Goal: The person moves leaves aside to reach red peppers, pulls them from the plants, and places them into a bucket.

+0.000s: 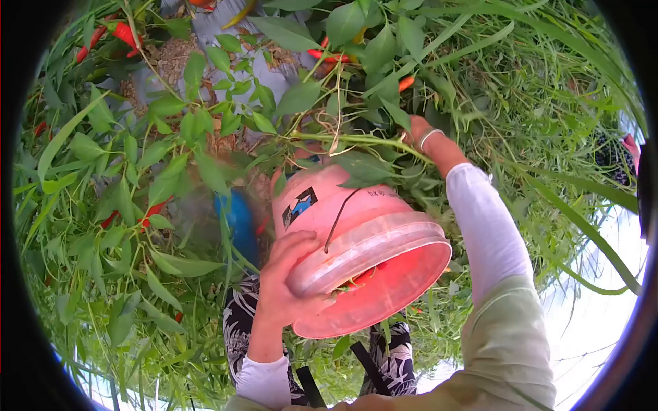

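My left hand (284, 284) is closed on the rim of a pink plastic bucket (370, 229), thumb at the mouth and fingers along the outside. The bucket is tipped, its mouth facing me, and a few red and green chili peppers (363, 277) show inside. A thin wire handle (339, 222) lies against its side. My right hand (419, 133) reaches in among pepper leaves beyond the bucket, beside a green stem (370, 140). Leaves hide its fingers, so I cannot see what it touches. An orange-red chili pepper (406, 83) hangs just above that hand.
Pepper plants with broad leaves (168, 181) fill the left side, and red chili peppers (125, 38) hang there. Grey plastic sheeting (219, 31) covers soil at the top. Long grass (548, 130) grows on the right. Part of another person (617, 157) shows at the right edge.
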A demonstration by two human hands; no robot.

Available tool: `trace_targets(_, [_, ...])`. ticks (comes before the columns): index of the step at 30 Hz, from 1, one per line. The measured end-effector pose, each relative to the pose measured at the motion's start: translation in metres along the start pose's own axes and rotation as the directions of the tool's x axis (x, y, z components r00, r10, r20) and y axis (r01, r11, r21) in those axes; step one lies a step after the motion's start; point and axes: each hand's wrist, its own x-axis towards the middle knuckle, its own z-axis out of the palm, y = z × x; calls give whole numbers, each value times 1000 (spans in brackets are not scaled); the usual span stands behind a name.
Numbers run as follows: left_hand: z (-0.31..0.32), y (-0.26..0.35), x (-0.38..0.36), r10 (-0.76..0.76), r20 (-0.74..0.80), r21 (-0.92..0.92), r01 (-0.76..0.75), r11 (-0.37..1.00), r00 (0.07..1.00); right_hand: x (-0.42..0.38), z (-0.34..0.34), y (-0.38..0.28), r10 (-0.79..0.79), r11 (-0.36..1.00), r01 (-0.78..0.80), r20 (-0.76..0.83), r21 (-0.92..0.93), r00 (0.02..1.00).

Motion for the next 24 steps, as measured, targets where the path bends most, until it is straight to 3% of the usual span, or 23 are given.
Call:
trace_targets(3, [-1, -2, 3, 23, 9, 22, -23, 999, 1000, -21, 34, 3, -68, 994, 62, 70, 87, 995])
trace_targets(4, [0, -2, 3, 21, 4, 14, -22, 1000, 1000, -26, 42, 0, -154, 985, 160, -86, 59, 984])
trace_targets(5, [1, -3, 3, 20, 3, 5, -20, 1000, 1000, -28, 42, -2, -144, 986, 150, -88, 67, 986])
trace_targets(7, [2, -4, 2, 8, 6, -11, -8, 1000, 1000, -30, 39, -4, -51, 978, 74, -118, 194, 992])
trace_targets(8, [3, -3, 3, 6, 0, -25, -6, 1000, 1000, -26, 24, -11, 20, 992, -20, 3, 127, 1000])
trace_targets(9, [3, -2, 3, 4, -9, -37, -4, 999, 1000, -17, 28, -3, 21, 991, -21, 1, 133, 1000])
trace_targets(11, [4, -1, 3, -11, -10, -46, 11, 999, 1000, 3, 39, 9, 314, 888, -212, -203, 409, 927])
trace_targets(12, [4, -2, 3, -10, -6, -39, 10, 999, 1000, 11, 37, 17, 314, 887, -211, -201, 412, 928])
trace_targets(14, [3, -4, 4, -11, -2, -30, 11, 999, 1000, 26, 31, 34, 267, 952, -270, -38, -141, 963])
trace_targets(15, [2, -6, 4, 1, 5, -25, -1, 1000, 1000, 36, 33, 42, 398, 917, -399, -56, -7, 916])
trace_targets(17, [1, -8, 4, 6, 8, -11, -6, 1000, 1000, 56, 38, 62, 376, 927, -374, -85, 41, 923])
trace_targets(19, [1, -7, 3, 1, 9, -14, -1, 1000, 1000, 57, 29, 66, 340, 924, -315, -86, 218, 937])
trace_targets(20, [1, -8, 3, -1, 0, -7, 1, 1000, 1000, 57, 31, 58, 433, 829, -296, -210, 474, 877])
trace_targets(21, [1, -8, 3, 0, 1, -3, 0, 1000, 1000, 61, 25, 55, 644, 345, -316, 22, 884, 765])
trace_targets(23, [0, -8, 2, -4, 0, 4, 4, 1000, 1000, 57, 33, 47, 497, 130, -11, -55, 992, 866])
trace_targets(24, [0, -8, 1, -13, -1, -2, 13, 1000, 1000, 62, 36, 48, 492, 126, -12, -52, 992, 869])
